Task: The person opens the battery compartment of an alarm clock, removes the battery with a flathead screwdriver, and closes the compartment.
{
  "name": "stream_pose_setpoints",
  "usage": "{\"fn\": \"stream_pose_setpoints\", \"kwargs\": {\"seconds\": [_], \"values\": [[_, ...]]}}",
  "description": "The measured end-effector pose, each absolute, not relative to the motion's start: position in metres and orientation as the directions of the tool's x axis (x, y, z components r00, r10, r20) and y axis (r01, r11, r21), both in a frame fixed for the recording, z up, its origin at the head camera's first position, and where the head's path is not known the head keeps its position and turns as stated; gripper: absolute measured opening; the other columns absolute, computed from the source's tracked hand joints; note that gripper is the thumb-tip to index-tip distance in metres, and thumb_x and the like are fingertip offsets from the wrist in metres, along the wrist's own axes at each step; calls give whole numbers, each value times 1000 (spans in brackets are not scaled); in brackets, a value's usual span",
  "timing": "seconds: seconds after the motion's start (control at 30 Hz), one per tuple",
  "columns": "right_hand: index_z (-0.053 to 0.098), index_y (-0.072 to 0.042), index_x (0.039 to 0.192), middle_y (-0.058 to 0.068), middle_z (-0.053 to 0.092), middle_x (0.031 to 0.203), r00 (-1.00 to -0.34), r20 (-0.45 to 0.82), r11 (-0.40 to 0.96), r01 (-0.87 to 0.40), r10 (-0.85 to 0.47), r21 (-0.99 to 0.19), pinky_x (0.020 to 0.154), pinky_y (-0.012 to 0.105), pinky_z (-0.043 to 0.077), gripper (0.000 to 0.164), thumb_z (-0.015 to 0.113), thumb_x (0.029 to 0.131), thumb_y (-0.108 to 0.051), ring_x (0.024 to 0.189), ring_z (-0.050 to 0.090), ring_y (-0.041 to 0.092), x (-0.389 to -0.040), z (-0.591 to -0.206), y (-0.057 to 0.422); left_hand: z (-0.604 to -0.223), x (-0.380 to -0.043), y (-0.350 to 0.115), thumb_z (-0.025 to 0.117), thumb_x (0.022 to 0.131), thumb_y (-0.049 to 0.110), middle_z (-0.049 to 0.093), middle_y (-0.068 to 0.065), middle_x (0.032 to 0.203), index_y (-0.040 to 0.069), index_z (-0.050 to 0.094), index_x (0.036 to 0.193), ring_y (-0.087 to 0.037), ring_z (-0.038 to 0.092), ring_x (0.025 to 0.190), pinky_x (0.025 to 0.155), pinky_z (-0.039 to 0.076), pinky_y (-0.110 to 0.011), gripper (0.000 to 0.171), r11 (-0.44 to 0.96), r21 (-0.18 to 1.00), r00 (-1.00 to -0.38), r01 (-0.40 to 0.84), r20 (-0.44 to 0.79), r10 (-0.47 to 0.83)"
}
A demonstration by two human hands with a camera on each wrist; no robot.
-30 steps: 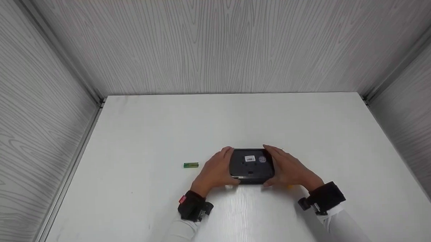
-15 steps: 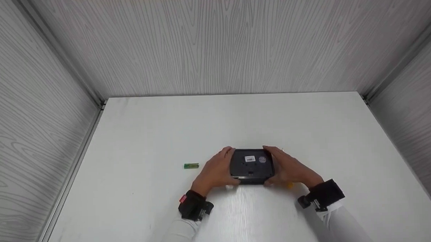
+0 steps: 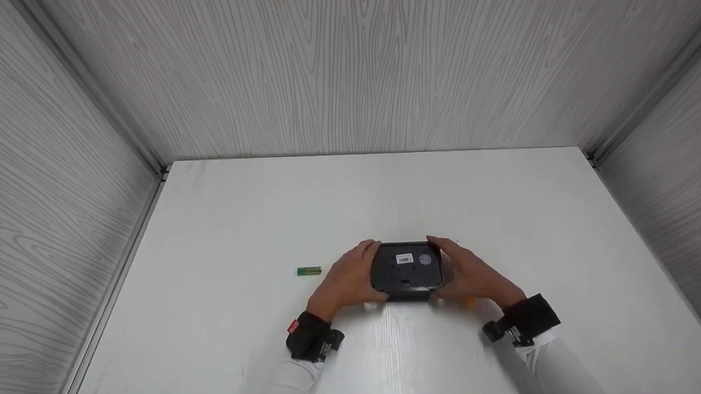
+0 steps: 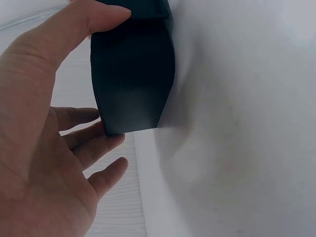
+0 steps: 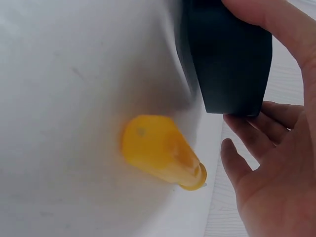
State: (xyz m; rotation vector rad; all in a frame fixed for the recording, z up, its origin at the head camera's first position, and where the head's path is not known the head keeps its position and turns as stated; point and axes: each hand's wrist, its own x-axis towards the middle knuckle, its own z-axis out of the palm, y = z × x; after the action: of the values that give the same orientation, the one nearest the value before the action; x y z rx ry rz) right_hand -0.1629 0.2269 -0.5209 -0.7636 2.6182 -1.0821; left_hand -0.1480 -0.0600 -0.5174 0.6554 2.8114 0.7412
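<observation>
A black plastic device (image 3: 406, 271) with rounded corners lies with a white label and a round sticker facing up in the head view. My left hand (image 3: 348, 278) grips its left side, thumb at the near edge and fingertips at the far edge. On the right side my right hand (image 3: 473, 274) holds it the same way. Both wrist views show a dark, bare end of the device (image 4: 133, 84) between thumb and fingers. Left of my left hand lies a green battery (image 3: 309, 271). Beside my right hand is a yellow, handle-shaped thing (image 5: 160, 150), mostly hidden in the head view.
The white tabletop (image 3: 240, 212) reaches to a wood-grain back panel (image 3: 346, 74). Similar panels stand at the left (image 3: 53, 190) and right (image 3: 670, 168). A small pale thing (image 3: 370, 305) shows just below my left thumb, too small to identify.
Both hands keep their hold on the device. Its near left edge shows less of the bright line seen earlier, and the whole head view has shifted slightly.
</observation>
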Motion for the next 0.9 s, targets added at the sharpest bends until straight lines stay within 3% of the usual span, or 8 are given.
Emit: {"fn": "stream_pose_setpoints", "kwargs": {"seconds": [0.17, 0.5, 0.9], "values": [[33, -10, 151, 4, 49, 147, -848, 49, 592, -409, -528, -694, 113, 52, 35, 108, 89, 59, -18, 138, 44, 26, -162, -514, 226, -513, -147, -61, 80, 68, 46, 35, -5, 153, 13, 26, 154, -24, 43, 137, 112, 39, -42, 106, 777, 517, -889, 359, -63, 454], [31, -22, 152, 1, 47, 149, -848, 78, 507, -385, -525, -771, 112, 51, 37, 109, 87, 60, -7, 140, 42, 25, -159, -502, 226, -506, -147, -61, 78, 71, 44, 32, -6, 154, 15, 24, 154, -23, 44, 136, 110, 41, -42, 104, 768, 517, -885, 378, -42, 463], [33, -16, 152, 4, 48, 148, -855, 90, 598, -429, -511, -677, 110, 49, 40, 109, 89, 59, -19, 134, 49, 25, -156, -481, 221, -494, -147, -55, 77, 69, 52, 28, -6, 157, 15, 23, 155, -24, 34, 143, 115, 35, -43, 107, 738, 503, -861, 449, 22, 509]]}}
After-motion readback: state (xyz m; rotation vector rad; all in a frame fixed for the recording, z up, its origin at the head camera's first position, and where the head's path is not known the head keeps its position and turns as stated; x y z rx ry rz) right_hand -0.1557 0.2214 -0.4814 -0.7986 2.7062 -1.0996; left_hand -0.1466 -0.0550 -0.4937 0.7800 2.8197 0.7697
